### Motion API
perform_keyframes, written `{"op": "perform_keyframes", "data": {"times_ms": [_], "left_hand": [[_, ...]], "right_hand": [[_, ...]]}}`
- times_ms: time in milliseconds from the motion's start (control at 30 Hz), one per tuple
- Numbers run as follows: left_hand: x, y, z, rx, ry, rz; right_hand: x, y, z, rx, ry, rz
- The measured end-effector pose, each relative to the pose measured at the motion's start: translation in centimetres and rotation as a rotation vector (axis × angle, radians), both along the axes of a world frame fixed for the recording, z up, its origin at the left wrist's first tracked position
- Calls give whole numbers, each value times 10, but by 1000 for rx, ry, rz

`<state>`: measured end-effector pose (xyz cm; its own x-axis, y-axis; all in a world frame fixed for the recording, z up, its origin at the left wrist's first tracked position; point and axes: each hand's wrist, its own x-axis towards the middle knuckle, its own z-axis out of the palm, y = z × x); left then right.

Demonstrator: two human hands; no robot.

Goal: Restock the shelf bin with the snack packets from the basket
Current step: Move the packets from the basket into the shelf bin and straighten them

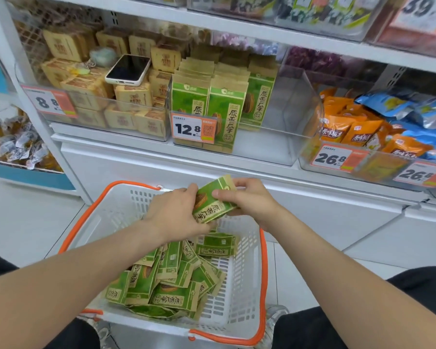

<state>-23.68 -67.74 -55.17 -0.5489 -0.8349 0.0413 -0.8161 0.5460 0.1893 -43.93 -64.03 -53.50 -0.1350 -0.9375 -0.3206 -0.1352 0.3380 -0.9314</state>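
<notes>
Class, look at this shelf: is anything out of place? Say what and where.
Yes. A smartphone lies screen up on the tan packets in the left bin, beside a fluffy charm; neither is shop stock. The green packets heaped in the basket look untidy, which fits restocking.

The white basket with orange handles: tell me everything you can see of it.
The basket looks like white plastic, with slotted walls and two orange handles dropped to its sides. It sits upright, low before the shelf. Green snack packets lie heaped inside, mostly left. Above its far end the left hand and right hand hold one packet.
</notes>
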Motion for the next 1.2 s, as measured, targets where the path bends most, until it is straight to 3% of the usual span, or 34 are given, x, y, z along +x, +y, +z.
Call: {"op": "perform_keyframes", "data": {"times_ms": [100, 167, 233, 333, 433, 567, 667, 800, 1067, 1200], "left_hand": [[-6, -2, 15, 60, 175, 73], [-10, -7, 28, 172, 384, 46], [-14, -15, 41, 260, 623, -2], [-29, -21, 63, 257, 889, 12], [-49, -24, 83, 191, 1036, 110], [-63, -28, 104, 153, 1003, 123], [-72, -31, 114, 173, 924, 55], [-83, -41, 126, 110, 904, 37], [-101, -65, 132, 32, 769, 20], [-107, -71, 128, -76, 681, 58]], "right_hand": [[7, 0, 13, -233, 64, -58], [9, -5, 28, -426, 230, -91], [7, -8, 46, -553, 265, -98], [6, -4, 72, -542, -16, -274], [10, -6, 81, -501, -153, -339], [10, -17, 94, -475, -316, -488], [3, -24, 107, -570, -158, -612], [-8, -30, 132, -568, -78, -562], [-28, -63, 154, -405, -176, -609], [-25, -77, 144, -337, -330, -667]]}}
